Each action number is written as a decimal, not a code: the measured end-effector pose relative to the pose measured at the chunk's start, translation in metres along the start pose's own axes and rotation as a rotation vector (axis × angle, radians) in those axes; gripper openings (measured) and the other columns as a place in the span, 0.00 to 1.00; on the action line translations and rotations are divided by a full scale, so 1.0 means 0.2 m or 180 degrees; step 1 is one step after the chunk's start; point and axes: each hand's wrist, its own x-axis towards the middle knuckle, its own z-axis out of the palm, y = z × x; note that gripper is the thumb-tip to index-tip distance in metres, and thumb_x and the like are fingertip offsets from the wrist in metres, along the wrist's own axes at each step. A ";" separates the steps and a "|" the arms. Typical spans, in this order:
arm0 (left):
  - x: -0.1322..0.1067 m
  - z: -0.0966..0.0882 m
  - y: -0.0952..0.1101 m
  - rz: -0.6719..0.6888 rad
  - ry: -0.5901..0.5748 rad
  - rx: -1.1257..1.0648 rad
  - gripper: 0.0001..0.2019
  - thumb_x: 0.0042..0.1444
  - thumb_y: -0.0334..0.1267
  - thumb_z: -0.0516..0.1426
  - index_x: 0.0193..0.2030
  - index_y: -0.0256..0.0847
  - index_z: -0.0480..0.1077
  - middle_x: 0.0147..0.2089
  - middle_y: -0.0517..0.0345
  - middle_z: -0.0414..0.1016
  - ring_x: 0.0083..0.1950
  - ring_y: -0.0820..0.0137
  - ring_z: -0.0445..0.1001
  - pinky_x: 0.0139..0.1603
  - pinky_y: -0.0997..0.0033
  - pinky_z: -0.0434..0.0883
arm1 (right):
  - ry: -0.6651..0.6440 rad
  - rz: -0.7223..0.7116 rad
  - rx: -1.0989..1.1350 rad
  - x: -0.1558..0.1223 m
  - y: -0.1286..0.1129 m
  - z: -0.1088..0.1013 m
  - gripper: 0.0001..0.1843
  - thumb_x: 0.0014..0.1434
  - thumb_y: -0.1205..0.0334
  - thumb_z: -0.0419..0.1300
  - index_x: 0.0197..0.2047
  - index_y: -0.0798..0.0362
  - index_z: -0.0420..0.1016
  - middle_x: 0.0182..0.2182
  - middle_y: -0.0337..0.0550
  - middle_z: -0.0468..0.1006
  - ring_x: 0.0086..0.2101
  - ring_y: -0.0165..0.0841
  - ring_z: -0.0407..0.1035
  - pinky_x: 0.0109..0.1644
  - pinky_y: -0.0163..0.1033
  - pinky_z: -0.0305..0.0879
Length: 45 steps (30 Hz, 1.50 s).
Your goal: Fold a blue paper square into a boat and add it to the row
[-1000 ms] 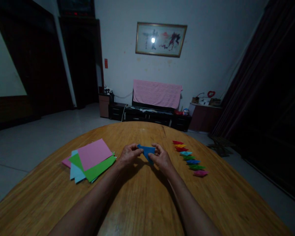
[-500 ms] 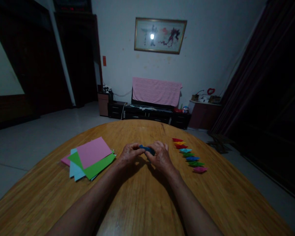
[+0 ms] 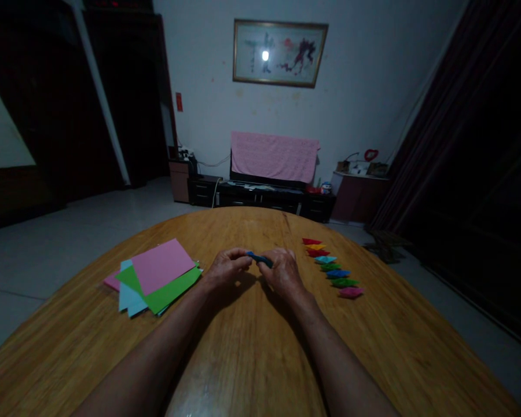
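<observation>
A stack of coloured paper (image 3: 158,277) is laid on the wooden table (image 3: 252,353). A folded blue paper (image 3: 259,258) is pinched narrowly between the curled fingers of the left hand (image 3: 226,269) and the right hand (image 3: 284,275), above the table. A row of small folded papers (image 3: 327,266) is lined up further right.

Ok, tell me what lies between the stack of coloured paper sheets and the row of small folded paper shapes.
The head view shows the left hand and right hand there, pinching a small folded blue paper over the wooden tabletop.
</observation>
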 end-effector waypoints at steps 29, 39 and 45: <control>0.13 -0.05 -0.10 0.0339 0.0184 -0.0116 0.07 0.40 0.36 0.66 0.23 0.35 0.74 0.23 0.58 0.71 0.26 0.76 0.66 0.28 0.76 0.61 | 0.0367 -0.0155 -0.0677 -0.03 -0.01 0.05 0.04 0.57 0.67 0.60 0.31 0.50 0.75 0.31 0.45 0.78 0.41 0.40 0.65 0.56 0.49 0.51; 0.12 -0.02 -0.09 0.0188 0.0255 -0.0269 0.07 0.40 0.36 0.64 0.22 0.35 0.72 0.22 0.59 0.70 0.25 0.76 0.64 0.27 0.76 0.60 | 0.0414 -0.0138 -0.0757 -0.05 0.00 0.07 0.04 0.57 0.67 0.60 0.32 0.50 0.75 0.33 0.45 0.78 0.43 0.41 0.64 0.61 0.55 0.45; 0.12 -0.01 -0.10 0.0199 0.0345 -0.0338 0.06 0.36 0.32 0.63 0.23 0.34 0.71 0.21 0.61 0.68 0.23 0.77 0.64 0.25 0.77 0.58 | 0.0407 -0.0135 -0.0773 -0.06 0.00 0.08 0.04 0.56 0.68 0.60 0.32 0.50 0.74 0.34 0.45 0.77 0.44 0.42 0.64 0.63 0.56 0.41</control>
